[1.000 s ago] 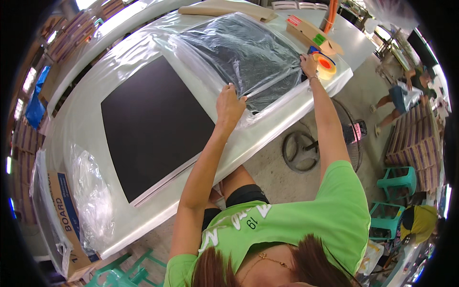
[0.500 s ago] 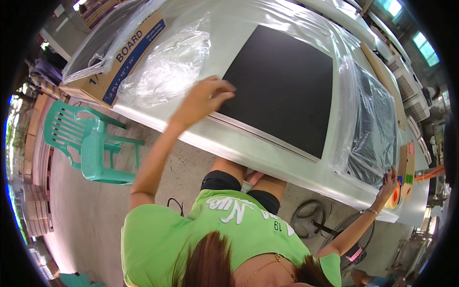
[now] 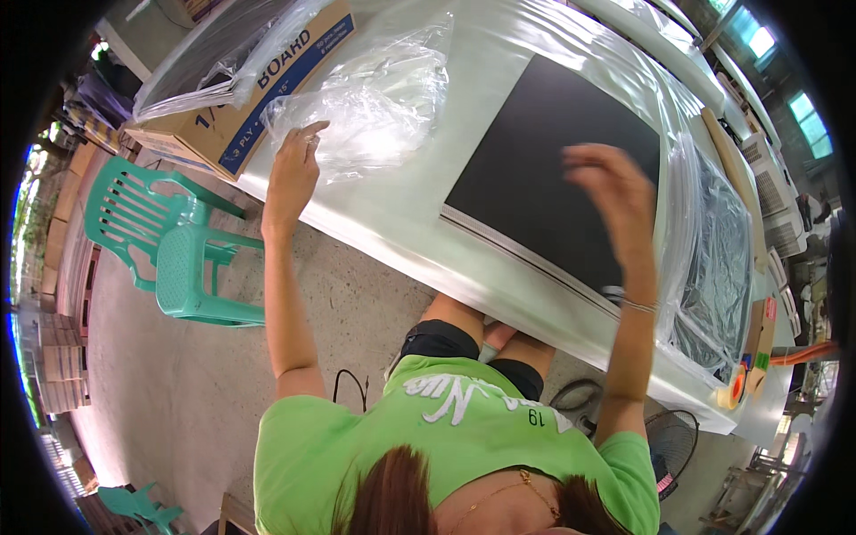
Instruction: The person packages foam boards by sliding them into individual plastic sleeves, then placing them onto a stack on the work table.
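A stack of flat black sheets (image 3: 553, 169) with pale edges lies in the middle of the table. My right hand (image 3: 617, 192), a little blurred, hovers above its right part with fingers loosely bent and nothing visible in them. At the left, my left hand (image 3: 296, 174) is at the near edge of crumpled clear plastic bags (image 3: 379, 107). Its fingers are extended and apart; whether they touch the plastic I cannot tell. To the right of the black stack lie plastic-wrapped dark sheets (image 3: 713, 259).
A cardboard box (image 3: 259, 111) topped with plastic-covered sheets stands at the table's left end. A roll of orange tape (image 3: 731, 388) sits at the right corner beside a narrow carton (image 3: 761, 334). A green plastic chair (image 3: 183, 245) is left of the table; a fan (image 3: 673, 446) stands below right.
My right hand has left the right corner by the tape and moved over the black stack. My left hand has gone from the stack's left edge to the clear plastic bags.
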The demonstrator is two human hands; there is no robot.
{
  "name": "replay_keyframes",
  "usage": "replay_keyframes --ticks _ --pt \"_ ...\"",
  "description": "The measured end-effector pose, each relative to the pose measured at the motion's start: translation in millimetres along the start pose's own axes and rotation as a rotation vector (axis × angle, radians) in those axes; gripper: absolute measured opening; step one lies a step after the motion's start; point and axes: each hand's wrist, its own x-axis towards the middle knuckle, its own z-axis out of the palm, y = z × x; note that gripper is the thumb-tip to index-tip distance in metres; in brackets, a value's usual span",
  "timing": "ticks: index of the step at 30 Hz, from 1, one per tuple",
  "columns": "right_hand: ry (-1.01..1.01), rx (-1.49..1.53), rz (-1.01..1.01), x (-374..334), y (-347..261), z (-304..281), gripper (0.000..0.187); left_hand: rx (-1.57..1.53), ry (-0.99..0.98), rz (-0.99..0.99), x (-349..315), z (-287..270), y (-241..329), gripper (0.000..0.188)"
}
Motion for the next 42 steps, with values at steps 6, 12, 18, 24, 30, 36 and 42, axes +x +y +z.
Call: replay_keyframes --ticks 6,12,18,24,30,36,42 --pt "-0.495 0.104 -0.494 61.4 -15.3 205.1 0.024 -0.187 0.059 -0.031 19.2 4.5 10.6 0.038" --pt "-0.291 -0.327 -0.377 135.1 30.6 285.8 0.028 -0.088 0.203 -0.103 -1.1 -2.8 -33.1 0.032" --pt "-0.084 -0.871 -0.338 177.2 95.4 309.2 0.043 -0.284 0.16 -0.057 2.5 22.1 -26.9 0.03" --pt "-0.215 -0.573 -0.297 183.3 72.8 274.2 0.03 -0.281 0.144 -0.095 6.8 68.9 -38.9 0.056" --pt "-0.07 -0.569 -0.538 196.5 27.7 234.9 0.011 -0.292 0.343 -0.067 27.1 74.3 -28.9 0.066" --pt "-0.41 -0.397 -0.512 166.7 46.3 263.7 0.024 -0.231 0.476 -0.061 29.3 56.1 -21.6 0.06" --pt "-0.175 -0.911 -0.481 178.9 106.8 276.9 0.041 -0.208 0.527 -0.08 18.3 47.1 -2.9 0.053"
